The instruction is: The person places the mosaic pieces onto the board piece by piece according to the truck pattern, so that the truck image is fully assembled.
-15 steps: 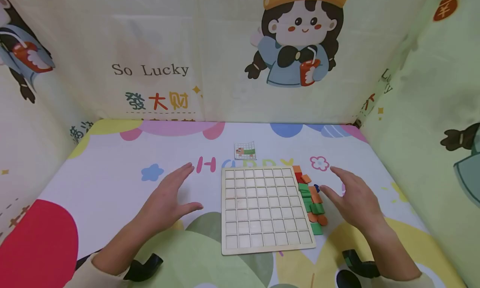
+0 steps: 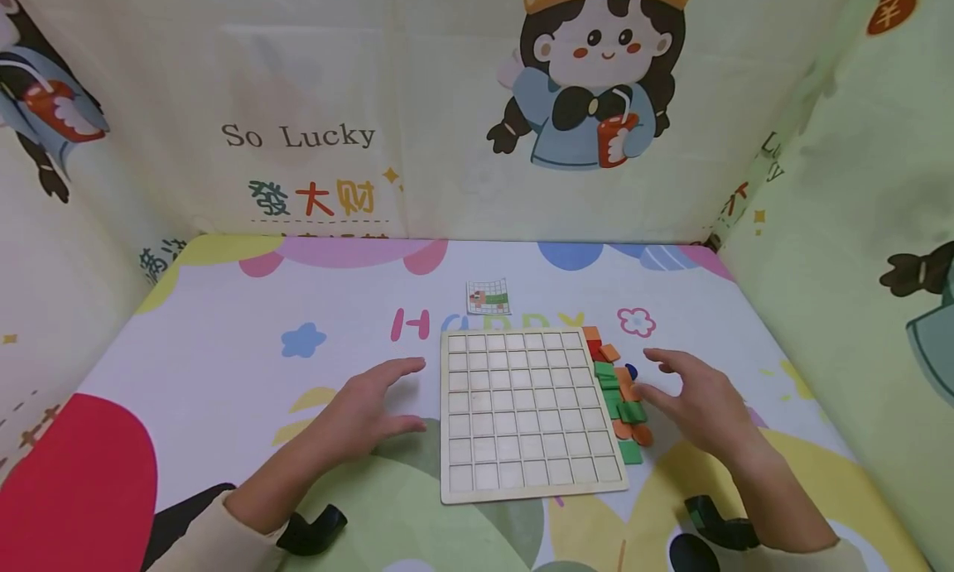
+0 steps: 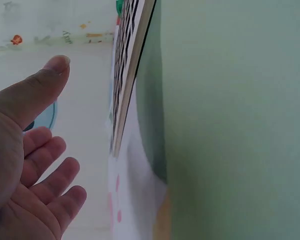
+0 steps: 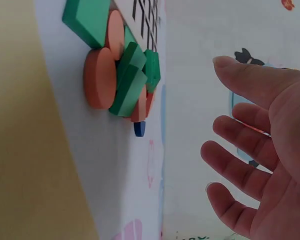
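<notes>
A pale wooden grid board [image 2: 531, 413] with square cells lies flat on the table, its cells bare. Along its right edge sits a loose pile of green blocks [image 2: 631, 412], orange pieces [image 2: 642, 435], some of them round, a red piece [image 2: 595, 350] and a small dark blue piece [image 2: 632, 372]. My left hand [image 2: 365, 410] hovers left of the board, thumb and fingers apart, holding nothing. My right hand [image 2: 704, 402] is just right of the pile, fingers loosely bent, thumb near the orange and blue pieces. In the right wrist view its palm [image 4: 285, 165] is bare.
Behind the board lies a small picture card [image 2: 488, 297] with a grid drawing in green and orange. A patterned cloth [image 2: 224, 373] covers the table, and printed cloth walls [image 2: 447, 108] rise at the back and both sides. Black curved straps [image 2: 316, 531] sit at the wrists.
My left hand has moved right and slightly down, closer to the board's left edge. The right hand's fingers have dipped and bent a little, toward the pile. Board and pieces stay put.
</notes>
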The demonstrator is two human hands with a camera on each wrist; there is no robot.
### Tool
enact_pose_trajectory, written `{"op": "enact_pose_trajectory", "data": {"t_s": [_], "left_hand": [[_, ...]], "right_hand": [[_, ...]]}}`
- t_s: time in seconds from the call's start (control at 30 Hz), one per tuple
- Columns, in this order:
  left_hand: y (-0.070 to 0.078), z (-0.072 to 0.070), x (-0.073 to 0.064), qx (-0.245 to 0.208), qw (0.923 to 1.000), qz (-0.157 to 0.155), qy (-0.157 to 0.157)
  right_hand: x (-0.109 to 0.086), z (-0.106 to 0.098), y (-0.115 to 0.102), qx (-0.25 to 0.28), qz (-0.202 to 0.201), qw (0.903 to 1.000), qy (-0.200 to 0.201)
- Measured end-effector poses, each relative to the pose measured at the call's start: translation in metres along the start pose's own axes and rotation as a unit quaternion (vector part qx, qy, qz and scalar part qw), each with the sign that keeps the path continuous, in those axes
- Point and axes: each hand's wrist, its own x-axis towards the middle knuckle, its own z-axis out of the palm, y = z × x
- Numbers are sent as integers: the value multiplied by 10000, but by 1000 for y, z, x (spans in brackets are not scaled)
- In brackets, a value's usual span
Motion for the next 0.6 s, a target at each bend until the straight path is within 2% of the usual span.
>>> {"op": "enact_pose_trajectory", "data": {"t_s": [0.17, 0.4, 0.6], "left_hand": [[0, 8, 6, -30, 9996, -113, -238], [3, 16, 13, 57, 9994, -83, -323], [7, 23, 18, 18, 9984, -402, -399]], "right_hand": [[5, 1, 0, 19, -107, 9998, -153], [17, 4, -1, 134, -48, 9993, -360], [29, 6, -1, 187, -115, 9985, -506]]}}
